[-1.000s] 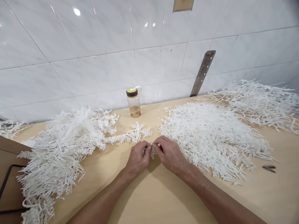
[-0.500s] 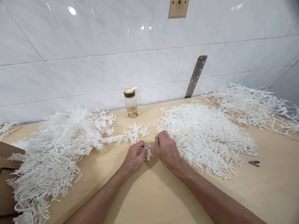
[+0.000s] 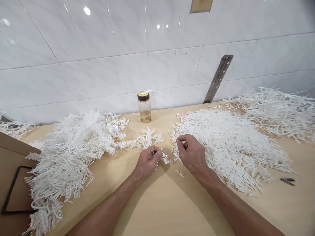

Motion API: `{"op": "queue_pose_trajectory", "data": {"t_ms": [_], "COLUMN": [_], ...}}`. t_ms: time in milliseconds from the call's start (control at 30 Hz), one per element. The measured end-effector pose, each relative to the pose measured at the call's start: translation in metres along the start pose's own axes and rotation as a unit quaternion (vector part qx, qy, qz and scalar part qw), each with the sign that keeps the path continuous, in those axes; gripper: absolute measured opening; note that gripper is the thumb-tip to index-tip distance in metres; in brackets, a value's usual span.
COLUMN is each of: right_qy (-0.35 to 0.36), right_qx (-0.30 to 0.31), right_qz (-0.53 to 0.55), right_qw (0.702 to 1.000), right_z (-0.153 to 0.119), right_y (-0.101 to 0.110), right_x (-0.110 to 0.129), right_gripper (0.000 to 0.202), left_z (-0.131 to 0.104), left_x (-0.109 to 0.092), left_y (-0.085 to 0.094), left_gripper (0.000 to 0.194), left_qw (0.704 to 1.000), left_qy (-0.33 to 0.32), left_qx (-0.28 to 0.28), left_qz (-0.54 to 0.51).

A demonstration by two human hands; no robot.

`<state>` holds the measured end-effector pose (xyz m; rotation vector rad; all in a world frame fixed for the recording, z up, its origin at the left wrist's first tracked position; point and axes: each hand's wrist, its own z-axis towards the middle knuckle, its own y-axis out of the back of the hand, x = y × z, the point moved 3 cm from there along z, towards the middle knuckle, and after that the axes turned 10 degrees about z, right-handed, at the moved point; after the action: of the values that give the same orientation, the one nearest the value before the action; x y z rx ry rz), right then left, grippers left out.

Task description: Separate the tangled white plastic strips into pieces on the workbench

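Near the middle of the table, my left hand (image 3: 147,163) is closed in a pinch on a white fringed plastic strand (image 3: 165,159), whose spiky end sticks out past the fingertips. My right hand (image 3: 193,153) has thumb and forefinger pressed together at the near left edge of a broad pile of short white plastic pieces (image 3: 231,141); anything between those fingertips is too small to make out. A few loose white sticks (image 3: 180,173) lie on the table between my wrists. Beyond my left hand runs a fringed white strip (image 3: 149,137), joining a large tangled white heap (image 3: 73,150) on the left.
A clear bottle (image 3: 144,109) with some liquid stands near the tiled wall. A perforated metal strip (image 3: 218,78) leans there. Branching white strands (image 3: 278,111) are piled at far right. A small dark metal tool (image 3: 287,181) lies at right; a brown box (image 3: 14,164) stands at left.
The view has shifted a little to the left. My right hand has moved away from my left, to the pile's edge. Loose sticks now show on the table between my wrists.
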<state>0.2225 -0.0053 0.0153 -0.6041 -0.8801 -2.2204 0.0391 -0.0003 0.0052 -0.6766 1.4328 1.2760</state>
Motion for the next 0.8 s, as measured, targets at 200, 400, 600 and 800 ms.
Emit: {"op": "queue_pose_trajectory", "data": {"t_ms": [200,400,600,800], "right_qy": [0.009,0.019,-0.073,-0.088], "right_qx": [-0.026,-0.036,0.142,0.202], "right_qz": [-0.009,0.046,0.159,0.165], "right_qw": [1.000,0.998,0.974,0.961], "right_z": [0.008,0.008,-0.008,-0.010], "right_y": [0.014,0.019,-0.005,-0.010], "right_x": [0.002,0.016,0.030,0.031], "right_gripper": [0.012,0.021,0.019,0.019], "left_z": [0.001,0.001,0.001,0.002], "left_x": [0.001,0.001,-0.002,-0.002], "left_y": [0.000,0.000,0.001,0.000], "left_gripper": [0.032,0.034,0.034,0.034], "left_qw": [1.000,1.000,1.000,1.000], "left_qy": [0.009,0.017,0.012,0.007], "left_qx": [0.002,-0.009,-0.014,-0.017], "left_qz": [-0.003,0.003,0.015,0.017]}}
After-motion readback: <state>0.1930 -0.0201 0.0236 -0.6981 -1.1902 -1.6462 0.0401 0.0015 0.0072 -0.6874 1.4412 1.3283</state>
